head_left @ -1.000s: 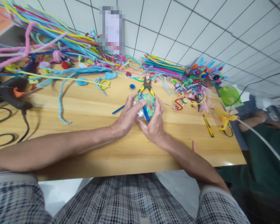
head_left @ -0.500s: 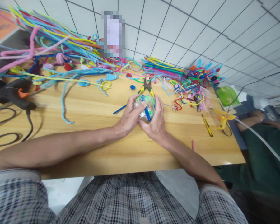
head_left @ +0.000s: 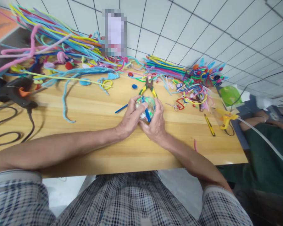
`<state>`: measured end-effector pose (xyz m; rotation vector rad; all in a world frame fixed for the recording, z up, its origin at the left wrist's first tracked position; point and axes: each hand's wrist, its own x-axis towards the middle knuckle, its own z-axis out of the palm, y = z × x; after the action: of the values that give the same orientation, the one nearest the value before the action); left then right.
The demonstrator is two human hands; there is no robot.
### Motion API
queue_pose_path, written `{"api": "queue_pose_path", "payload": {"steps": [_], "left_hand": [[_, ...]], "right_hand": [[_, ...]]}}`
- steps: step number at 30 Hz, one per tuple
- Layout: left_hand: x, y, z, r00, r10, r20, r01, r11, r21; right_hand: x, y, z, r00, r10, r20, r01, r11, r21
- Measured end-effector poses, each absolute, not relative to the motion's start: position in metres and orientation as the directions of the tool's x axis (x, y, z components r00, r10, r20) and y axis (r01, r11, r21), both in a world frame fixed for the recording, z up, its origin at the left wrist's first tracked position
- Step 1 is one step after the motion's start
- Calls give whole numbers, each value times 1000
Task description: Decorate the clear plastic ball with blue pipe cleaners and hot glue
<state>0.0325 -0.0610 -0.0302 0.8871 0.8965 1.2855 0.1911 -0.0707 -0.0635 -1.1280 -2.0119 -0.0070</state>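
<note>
Little change is seen over the last second: the same round bundle (head_left: 152, 102), clear-looking with green and white bits, is still cupped between both hands, just above or on the worktop (head_left: 96, 108); contact below cannot be told. Only a slight inward shift is shown by the right hand (head_left: 155, 123), whose fingers are now wrapped a bit closer round the far right side. The left hand (head_left: 128, 121) is kept curled on the other side, its thumb laid across the blue strip (head_left: 147, 115) on the bundle. So the bundle is gripped by both; neither hand is freed.

Judged as a hold-and-press stage: the strip is being kept in place, no new part added. Whether it is fixed cannot be told. Pliers (head_left: 154, 92) are left just beyond the bundle, a blue stick (head_left: 121, 108) just beside the left hand, both unheld.
</note>
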Motion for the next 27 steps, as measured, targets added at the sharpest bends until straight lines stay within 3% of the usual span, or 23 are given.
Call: {"api": "queue_pose_path", "payload": {"steps": [7, 18, 27], "left_hand": [[30, -51, -25, 97, 992, -76, -458, 112, 882], [30, -57, -27, 124, 991, -58, -453, 109, 885], [30, -55, -29, 145, 989, -39, -440, 99, 893]], "right_hand": [[221, -65, -38, -435, 726, 533, 555, 682, -476], [219, -66, -38, -412, 674, 613, 577, 714, -397], [225, -66, -30, -415, 703, 577, 565, 697, -442]]}}
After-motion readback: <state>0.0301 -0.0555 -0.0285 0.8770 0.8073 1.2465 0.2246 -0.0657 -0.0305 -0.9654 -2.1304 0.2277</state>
